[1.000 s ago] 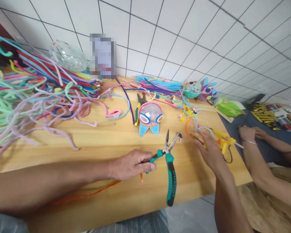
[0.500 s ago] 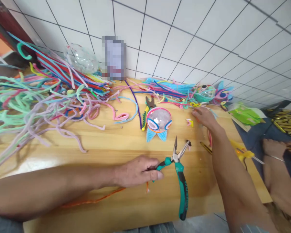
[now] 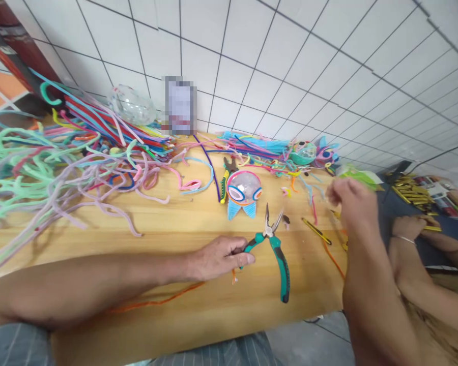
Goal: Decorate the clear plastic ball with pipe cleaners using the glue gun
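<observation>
My left hand [image 3: 219, 256] rests on the wooden table [image 3: 175, 223], fingers closed on one handle of the open green pliers [image 3: 278, 254]. An orange pipe cleaner [image 3: 156, 302] runs under that hand and wrist. My right hand [image 3: 349, 201] is lifted above the table's right end and is smeared by motion. Its fingers look curled, and anything in them is unreadable. Just beyond the pliers sits a clear ball trimmed with pink and blue pipe cleaners [image 3: 244, 190].
A big tangle of coloured pipe cleaners [image 3: 61, 152] covers the table's left. Yellow-handled pliers [image 3: 224, 178], a yellow tool [image 3: 316, 230], a clear ball [image 3: 132, 104] and more crafted balls [image 3: 309, 152] lie around. Another person's arm [image 3: 408, 239] is at the right.
My right hand went from the glue gun to the far pipe cleaners, then pulled back and up to the right. My left hand stayed on the pliers.
</observation>
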Demonstrator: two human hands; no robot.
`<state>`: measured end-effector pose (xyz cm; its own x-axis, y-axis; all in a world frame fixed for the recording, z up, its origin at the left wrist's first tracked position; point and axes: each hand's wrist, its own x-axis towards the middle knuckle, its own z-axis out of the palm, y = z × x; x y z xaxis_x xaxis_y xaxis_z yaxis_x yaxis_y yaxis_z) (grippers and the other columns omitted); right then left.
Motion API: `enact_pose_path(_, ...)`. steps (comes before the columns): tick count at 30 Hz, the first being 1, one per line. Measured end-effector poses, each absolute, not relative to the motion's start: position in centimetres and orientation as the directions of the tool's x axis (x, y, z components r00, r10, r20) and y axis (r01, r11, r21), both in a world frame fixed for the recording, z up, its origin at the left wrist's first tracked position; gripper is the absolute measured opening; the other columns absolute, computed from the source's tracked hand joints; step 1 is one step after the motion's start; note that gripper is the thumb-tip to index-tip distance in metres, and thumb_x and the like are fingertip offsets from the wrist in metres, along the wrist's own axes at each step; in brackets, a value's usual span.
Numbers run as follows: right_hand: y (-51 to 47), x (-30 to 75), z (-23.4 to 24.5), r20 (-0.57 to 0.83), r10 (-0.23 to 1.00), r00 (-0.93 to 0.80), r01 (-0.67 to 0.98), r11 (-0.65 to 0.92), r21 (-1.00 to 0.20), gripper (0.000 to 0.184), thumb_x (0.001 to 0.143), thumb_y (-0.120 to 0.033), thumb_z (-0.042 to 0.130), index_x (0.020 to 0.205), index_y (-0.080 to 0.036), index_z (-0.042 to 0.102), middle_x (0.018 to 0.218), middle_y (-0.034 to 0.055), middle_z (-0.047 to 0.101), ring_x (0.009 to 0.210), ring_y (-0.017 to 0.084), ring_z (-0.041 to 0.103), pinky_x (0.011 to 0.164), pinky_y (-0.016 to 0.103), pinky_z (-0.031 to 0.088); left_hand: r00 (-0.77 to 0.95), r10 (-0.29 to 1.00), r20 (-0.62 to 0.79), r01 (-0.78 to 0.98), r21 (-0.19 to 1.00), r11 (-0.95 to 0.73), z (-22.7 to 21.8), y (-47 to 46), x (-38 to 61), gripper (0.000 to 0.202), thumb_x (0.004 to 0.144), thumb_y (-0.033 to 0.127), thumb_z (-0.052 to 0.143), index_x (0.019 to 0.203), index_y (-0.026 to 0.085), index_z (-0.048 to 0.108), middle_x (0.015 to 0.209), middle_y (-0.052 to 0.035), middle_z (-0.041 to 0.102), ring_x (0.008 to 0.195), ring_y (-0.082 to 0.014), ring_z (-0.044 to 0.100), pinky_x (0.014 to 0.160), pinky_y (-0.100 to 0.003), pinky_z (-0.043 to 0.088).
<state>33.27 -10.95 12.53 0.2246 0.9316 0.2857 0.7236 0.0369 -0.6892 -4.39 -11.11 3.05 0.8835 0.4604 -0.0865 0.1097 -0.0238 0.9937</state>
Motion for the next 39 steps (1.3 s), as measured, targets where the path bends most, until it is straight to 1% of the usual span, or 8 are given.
enact_pose_path(3, -17.9, 25.5, 8.9, 0.065, 0.996, 0.068, 0.390, 0.034, -0.920, 0.059, 0.089, -0.081, 0.067, 0.110, -0.027, 0.076, 0.106, 0.0100, 0.078, 0.090, 0.027, 0.072, 0.079, 0.042, 0.061, 0.847, 0.530, -0.040, 0.084, 0.995, -0.059, 3.0, -11.4, -4.4, 0.046, 0.098, 0.058, 0.057, 0.074, 0.021, 0.044, 0.068, 0.0061, 0.042, 0.065, -0.0106, 0.038, 0.061, -0.024, 0.029)
enact_pose_path(6, -22.4, 19.0, 4.9, -0.175, 0.957, -0.230, 0.123, -0.150, -0.981, 0.086, 0.079, -0.085, 0.074, 0.147, -0.034, 0.063, 0.140, 0.0121, 0.073, 0.127, 0.036, 0.070, 0.101, 0.053, 0.062, 0.820, 0.573, 0.016, 0.071, 0.989, -0.129, 3.1, -11.5, -4.5, 0.044, 0.099, 0.054, 0.057, 0.075, 0.021, 0.044, 0.068, 0.0066, 0.039, 0.065, -0.0103, 0.036, 0.062, -0.024, 0.028)
enact_pose_path(12, -20.6, 15.5, 3.0, -0.121, 0.992, -0.045, -0.138, -0.126, -0.982, 0.054, 0.093, -0.061, 0.071, 0.144, -0.046, 0.065, 0.157, 0.0008, 0.065, 0.148, 0.032, 0.059, 0.123, 0.063, 0.048, 0.747, 0.664, -0.033, 0.020, 0.999, 0.027, 4.0, -10.7, -4.4, 0.046, 0.100, 0.061, 0.053, 0.079, 0.019, 0.051, 0.073, 0.0040, 0.046, 0.070, -0.0124, 0.044, 0.066, -0.026, 0.035)
enact_pose_path(15, -18.5, 17.2, 4.9, -0.015, 1.000, 0.012, -0.123, -0.014, -0.992, 0.054, 0.090, -0.064, 0.072, 0.142, -0.049, 0.066, 0.154, 0.0006, 0.068, 0.144, 0.034, 0.063, 0.121, 0.068, 0.048, 0.643, 0.763, -0.065, -0.083, 0.985, 0.153, 5.0, -10.0, -4.3, 0.041, 0.098, 0.056, 0.047, 0.088, 0.019, 0.058, 0.071, 0.0046, 0.043, 0.066, -0.0123, 0.039, 0.062, -0.026, 0.032)
enact_pose_path(22, -16.8, 19.1, 8.5, 0.072, 0.996, -0.056, -0.092, 0.067, -0.994, 0.048, 0.089, -0.066, 0.069, 0.134, -0.049, 0.072, 0.151, 0.0009, 0.069, 0.135, 0.036, 0.067, 0.111, 0.064, 0.056, 0.648, 0.738, -0.189, -0.159, 0.914, 0.374, 6.5, -9.8, -4.4, 0.028, 0.062, 0.028, 0.057, 0.088, 0.020, 0.060, 0.073, 0.0046, 0.048, 0.066, -0.0117, 0.036, 0.062, -0.025, 0.030)
enact_pose_path(27, -16.8, 19.2, 7.8, 0.031, 0.998, -0.047, -0.053, 0.028, -0.998, 0.056, 0.083, -0.070, 0.073, 0.134, -0.049, 0.072, 0.155, 0.0014, 0.066, 0.139, 0.038, 0.064, 0.109, 0.063, 0.057, 0.686, 0.701, -0.194, -0.047, 0.950, 0.309, 6.8, -10.2, -4.5, 0.013, 0.083, 0.028, 0.064, 0.091, 0.018, 0.063, 0.080, 0.0029, 0.058, 0.077, -0.0125, 0.048, 0.072, -0.025, 0.037)
enact_pose_path(30, -17.0, 19.5, 7.2, -0.011, 0.999, -0.040, -0.137, -0.016, -0.990, 0.057, 0.079, -0.068, 0.077, 0.132, -0.047, 0.075, 0.149, 0.0046, 0.070, 0.141, 0.041, 0.062, 0.114, 0.066, 0.054, 0.767, 0.620, -0.166, -0.004, 0.965, 0.263, 6.8, -10.4, -4.7, 0.020, 0.098, 0.032, 0.058, 0.096, 0.016, 0.069, 0.079, 0.0024, 0.060, 0.079, -0.0125, 0.052, 0.077, -0.025, 0.040)
enact_pose_path(39, -16.8, 20.5, 6.8, 0.050, 0.997, -0.050, 0.088, 0.055, -0.995, 0.075, 0.085, -0.082, 0.057, 0.151, -0.047, 0.058, 0.151, 0.0063, 0.068, 0.154, 0.041, 0.050, 0.109, 0.066, 0.055, 0.742, 0.579, -0.338, -0.017, 0.854, 0.520, 6.4, -10.3, -4.0, 0.017, 0.097, 0.030, 0.054, 0.091, 0.017, 0.064, 0.052, 0.0098, 0.040, 0.045, -0.0076, 0.030, 0.048, -0.021, 0.024)
